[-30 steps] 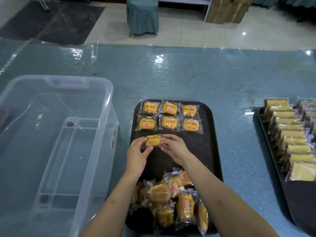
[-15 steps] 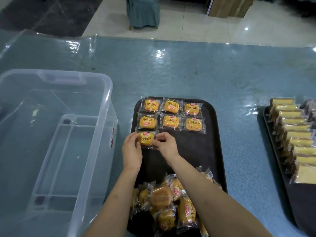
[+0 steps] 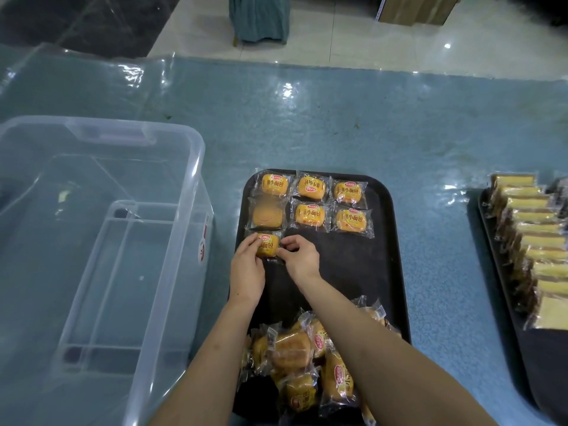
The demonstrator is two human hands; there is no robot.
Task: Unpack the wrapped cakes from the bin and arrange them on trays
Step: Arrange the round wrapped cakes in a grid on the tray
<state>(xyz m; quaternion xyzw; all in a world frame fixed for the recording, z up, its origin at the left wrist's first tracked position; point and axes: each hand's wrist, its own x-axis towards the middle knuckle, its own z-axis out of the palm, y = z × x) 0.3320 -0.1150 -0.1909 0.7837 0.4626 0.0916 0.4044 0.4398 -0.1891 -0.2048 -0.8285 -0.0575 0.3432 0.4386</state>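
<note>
— What has been changed since a second ago?

— Since then, the wrapped cake [image 3: 266, 245] has been carried to the left end of the third row on the black tray [image 3: 362, 272], and it is now laid just under the blurred cake [image 3: 266, 214] of the second row.

— How is it seen?

— It is a small golden cake in clear wrapping, with red and dark print on an orange label. It is pinched from both sides: the fingers of the left hand [image 3: 247, 269] are curled on its left edge, and the fingers of the right hand [image 3: 299, 256] are curled on its right edge and the wrapper there. So the cake is found between the two sets of fingertips, touching both.

— And the other cakes?

— Six arranged cakes [image 3: 310, 213] are set in two rows beyond the fingertips. A loose pile of cakes [image 3: 295, 358] is lying nearer than the wrists, partly under the forearms. The clear bin [image 3: 101, 241] is placed to the left of the left fingers, and a second tray [image 3: 541, 364] with yellow sliced cakes [image 3: 534, 229] well apart to the right.
</note>
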